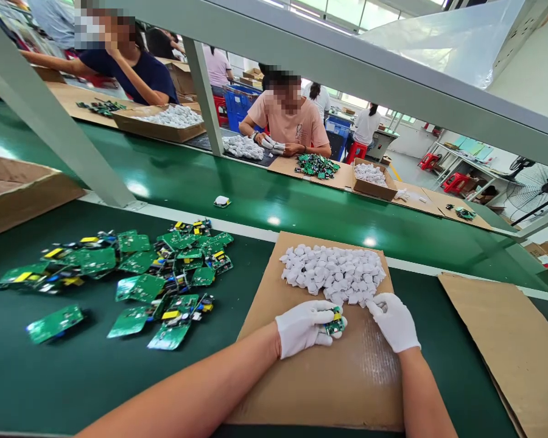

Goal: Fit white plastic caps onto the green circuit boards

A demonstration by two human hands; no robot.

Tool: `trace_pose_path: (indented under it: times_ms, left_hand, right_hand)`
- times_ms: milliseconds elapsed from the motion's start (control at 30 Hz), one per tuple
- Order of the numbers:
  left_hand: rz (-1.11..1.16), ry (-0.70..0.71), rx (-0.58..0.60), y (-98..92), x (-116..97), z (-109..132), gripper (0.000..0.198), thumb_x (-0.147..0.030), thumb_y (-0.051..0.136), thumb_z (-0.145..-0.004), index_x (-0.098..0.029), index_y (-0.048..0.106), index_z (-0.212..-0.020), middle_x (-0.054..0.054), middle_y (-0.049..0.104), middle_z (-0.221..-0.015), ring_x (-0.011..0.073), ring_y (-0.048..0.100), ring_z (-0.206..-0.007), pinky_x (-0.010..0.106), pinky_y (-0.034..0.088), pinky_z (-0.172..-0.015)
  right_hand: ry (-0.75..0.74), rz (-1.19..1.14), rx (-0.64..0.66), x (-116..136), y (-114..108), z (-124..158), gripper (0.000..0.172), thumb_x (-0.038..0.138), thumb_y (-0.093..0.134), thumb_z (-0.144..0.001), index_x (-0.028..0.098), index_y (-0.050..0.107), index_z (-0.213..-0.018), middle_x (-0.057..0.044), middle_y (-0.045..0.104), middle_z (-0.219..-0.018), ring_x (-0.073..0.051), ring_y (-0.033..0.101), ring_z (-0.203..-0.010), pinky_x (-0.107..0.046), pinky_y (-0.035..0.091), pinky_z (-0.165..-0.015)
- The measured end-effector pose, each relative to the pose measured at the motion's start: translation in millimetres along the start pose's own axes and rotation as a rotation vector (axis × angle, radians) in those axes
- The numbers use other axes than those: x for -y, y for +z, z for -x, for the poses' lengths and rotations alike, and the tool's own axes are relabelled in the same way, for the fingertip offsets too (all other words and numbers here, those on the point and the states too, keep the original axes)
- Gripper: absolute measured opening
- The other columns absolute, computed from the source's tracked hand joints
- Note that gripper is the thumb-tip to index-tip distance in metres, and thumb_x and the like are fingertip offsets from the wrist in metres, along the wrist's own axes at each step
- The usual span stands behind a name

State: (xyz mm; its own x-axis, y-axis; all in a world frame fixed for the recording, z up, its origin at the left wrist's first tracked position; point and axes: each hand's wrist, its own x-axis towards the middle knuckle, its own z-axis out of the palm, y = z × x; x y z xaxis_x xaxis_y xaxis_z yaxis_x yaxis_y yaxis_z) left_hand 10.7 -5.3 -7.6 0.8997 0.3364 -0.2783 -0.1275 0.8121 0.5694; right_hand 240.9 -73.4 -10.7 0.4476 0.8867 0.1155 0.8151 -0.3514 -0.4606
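My left hand (311,328), in a white glove, is closed around a small green circuit board (335,322) with a yellow part on it. It hovers over a brown cardboard sheet (319,389). At the right corner of a heap of small white pieces (331,272) is my right hand (395,322), also gloved. Its thumb and fingertips are pinched together at the heap's edge; white glove and white pieces blend, so what they grip is unclear. A loose pile of green circuit boards (178,261) with yellow and blue parts lies to the left on the dark green bench.
A lone circuit board (56,323) lies left of the pile. Another cardboard sheet (511,340) is at right, a cardboard box (22,194) at far left. Behind a metal frame post (68,115) runs a green belt (256,210) carrying one white-topped piece (221,201). Co-workers sit opposite.
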Motion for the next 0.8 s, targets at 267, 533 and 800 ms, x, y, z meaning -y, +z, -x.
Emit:
trace_pose_path:
  times_ms: [267,533,800]
  left_hand:
    - [0.011,-0.026,-0.023,0.0,0.0,-1.8,0.025,-0.026,0.067,-0.071,-0.015,0.057,-0.091,0.009,0.062,-0.095,0.013,0.062,-0.073,0.021,0.047,-0.059]
    - [0.011,-0.031,-0.043,0.3,-0.1,-1.5,0.026,-0.026,0.066,-0.072,-0.014,0.057,-0.093,0.01,0.062,-0.097,0.0137,0.062,-0.074,0.021,0.047,-0.06]
    - [0.014,-0.033,-0.056,-0.4,0.8,-2.2,0.028,-0.027,0.069,-0.07,-0.015,0.058,-0.093,0.01,0.063,-0.097,0.0139,0.062,-0.073,0.022,0.046,-0.06]
  right_hand:
    - [-0.031,-0.042,-0.002,6.1,3.7,3.1,0.022,0.04,0.056,-0.073,0.022,0.055,-0.062,0.001,0.061,-0.058,-0.015,0.057,-0.054,-0.025,0.04,-0.054]
    - [0.024,-0.118,-0.021,3.6,3.9,-0.9,0.024,0.044,0.059,-0.068,0.022,0.058,-0.077,-0.001,0.068,-0.071,-0.019,0.061,-0.06,-0.027,0.042,-0.056]
    - [0.016,-0.242,0.005,5.8,3.7,5.1,0.014,0.034,0.057,-0.071,0.022,0.052,-0.064,0.004,0.058,-0.05,-0.015,0.055,-0.048,-0.025,0.04,-0.052]
